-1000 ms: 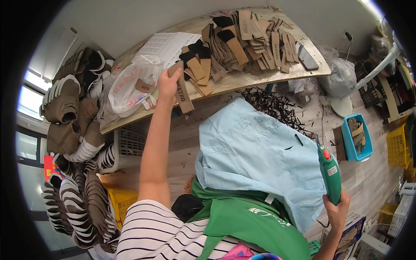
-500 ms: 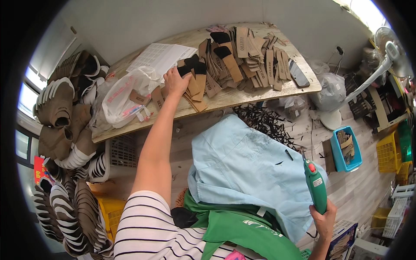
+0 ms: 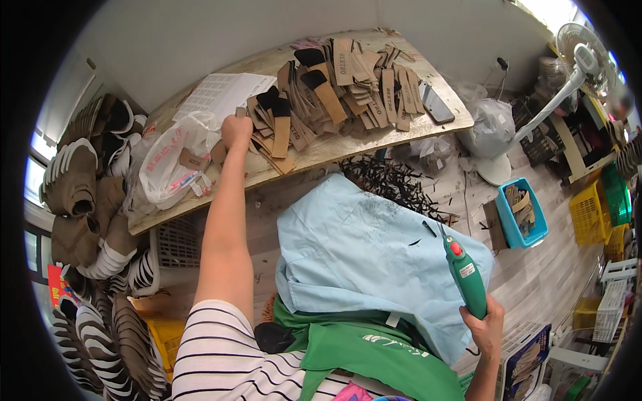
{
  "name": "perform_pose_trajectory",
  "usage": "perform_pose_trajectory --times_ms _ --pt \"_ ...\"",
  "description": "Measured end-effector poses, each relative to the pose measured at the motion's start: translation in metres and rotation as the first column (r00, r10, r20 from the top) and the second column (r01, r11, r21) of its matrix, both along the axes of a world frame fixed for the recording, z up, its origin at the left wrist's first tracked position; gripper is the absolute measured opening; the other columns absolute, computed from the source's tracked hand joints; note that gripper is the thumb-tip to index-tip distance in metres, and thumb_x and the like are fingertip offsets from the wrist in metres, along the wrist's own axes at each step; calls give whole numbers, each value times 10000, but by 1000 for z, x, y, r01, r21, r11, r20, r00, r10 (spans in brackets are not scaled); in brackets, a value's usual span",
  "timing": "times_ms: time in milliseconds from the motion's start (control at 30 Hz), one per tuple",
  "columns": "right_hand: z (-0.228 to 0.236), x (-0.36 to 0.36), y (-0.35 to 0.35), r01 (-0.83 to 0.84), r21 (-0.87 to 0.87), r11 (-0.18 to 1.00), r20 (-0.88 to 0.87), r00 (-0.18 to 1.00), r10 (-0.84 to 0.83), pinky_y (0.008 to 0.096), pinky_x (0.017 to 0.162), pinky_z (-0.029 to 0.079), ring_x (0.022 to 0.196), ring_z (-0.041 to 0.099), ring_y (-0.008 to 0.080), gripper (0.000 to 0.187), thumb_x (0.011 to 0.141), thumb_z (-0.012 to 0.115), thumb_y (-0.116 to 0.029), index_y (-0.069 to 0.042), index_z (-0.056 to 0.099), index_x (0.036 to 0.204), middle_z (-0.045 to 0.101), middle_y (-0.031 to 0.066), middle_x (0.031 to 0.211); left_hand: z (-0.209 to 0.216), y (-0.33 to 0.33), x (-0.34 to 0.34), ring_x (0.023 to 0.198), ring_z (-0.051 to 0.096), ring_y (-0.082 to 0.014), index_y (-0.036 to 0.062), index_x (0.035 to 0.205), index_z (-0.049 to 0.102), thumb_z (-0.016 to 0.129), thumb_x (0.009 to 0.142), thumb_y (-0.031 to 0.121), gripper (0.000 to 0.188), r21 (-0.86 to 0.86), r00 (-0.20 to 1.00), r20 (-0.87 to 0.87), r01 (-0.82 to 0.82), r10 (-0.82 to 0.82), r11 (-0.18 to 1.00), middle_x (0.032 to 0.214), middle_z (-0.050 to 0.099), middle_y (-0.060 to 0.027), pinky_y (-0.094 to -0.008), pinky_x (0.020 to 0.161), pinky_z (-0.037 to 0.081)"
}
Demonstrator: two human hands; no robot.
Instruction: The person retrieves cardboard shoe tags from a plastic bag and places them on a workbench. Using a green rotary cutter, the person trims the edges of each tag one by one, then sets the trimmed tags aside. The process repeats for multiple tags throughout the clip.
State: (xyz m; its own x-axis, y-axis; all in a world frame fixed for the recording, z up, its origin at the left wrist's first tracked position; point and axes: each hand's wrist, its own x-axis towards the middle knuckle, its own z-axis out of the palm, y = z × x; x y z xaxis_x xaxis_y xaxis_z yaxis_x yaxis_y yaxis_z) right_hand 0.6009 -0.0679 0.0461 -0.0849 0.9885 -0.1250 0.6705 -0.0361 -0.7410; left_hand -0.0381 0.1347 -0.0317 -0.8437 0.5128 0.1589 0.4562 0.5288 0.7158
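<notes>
My left hand (image 3: 236,131) is stretched out over the table, fingers closed at the left side of a heap of tan straps (image 3: 374,93). The end of a brown strap (image 3: 241,112) sticks out from its fingertips. Several straps there have black ends (image 3: 281,105). In my right hand (image 3: 486,324) are green electric scissors (image 3: 467,277) with a red button, their thin blades pointing up and away over my lap. A light blue cloth (image 3: 374,254) covers my lap, with a few black scraps (image 3: 429,229) on it.
The wooden table (image 3: 267,172) also bears a plastic bag (image 3: 167,160), printed sheets (image 3: 217,97) and a phone (image 3: 438,105). Brown shoe uppers (image 3: 70,180) are stacked at left. Black offcuts (image 3: 388,187) litter the floor. A blue bin (image 3: 542,224) and a fan (image 3: 582,60) stand at right.
My left hand has moved from the black-ended straps toward the left, and its fingers have closed. The whole view has shifted slightly. My right hand still holds the electric scissors.
</notes>
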Motion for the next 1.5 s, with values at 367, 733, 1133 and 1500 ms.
perform_pose_trajectory --times_ms 367,733,1133,1500 --pt "25 -30 -1 34 140 990 -110 994 -18 330 583 399 605 480 217 219 687 736 -46 19 579 825 513 95 693 70 -61 213 836 646 -131 16 1077 645 657 908 75 180 841 427 484 14 -764 540 956 678 -45 -276 758 547" --pt "24 -36 -13 38 213 976 -104 994 -16 343 559 413 585 522 248 207 704 751 -56 8 580 801 530 108 693 59 -98 386 889 600 -96 33 1151 523 572 995 138 194 840 58 478 263 -877 475 1017 621 -30 -271 805 508" --pt "19 -37 -18 56 189 980 -121 992 -33 344 564 420 583 523 252 226 712 756 -68 7 566 810 543 114 692 47 -110 402 917 613 -105 33 1143 509 560 998 123 178 842 -43 482 298 -875 449 1034 627 -44 -280 836 513" --pt "19 -47 -9 123 167 978 -217 973 -85 327 582 428 608 532 205 221 744 756 -70 9 599 879 594 103 723 41 -122 414 946 592 -94 40 1133 502 553 1004 138 169 845 -93 459 352 -883 402 1050 622 -31 -277 855 497"
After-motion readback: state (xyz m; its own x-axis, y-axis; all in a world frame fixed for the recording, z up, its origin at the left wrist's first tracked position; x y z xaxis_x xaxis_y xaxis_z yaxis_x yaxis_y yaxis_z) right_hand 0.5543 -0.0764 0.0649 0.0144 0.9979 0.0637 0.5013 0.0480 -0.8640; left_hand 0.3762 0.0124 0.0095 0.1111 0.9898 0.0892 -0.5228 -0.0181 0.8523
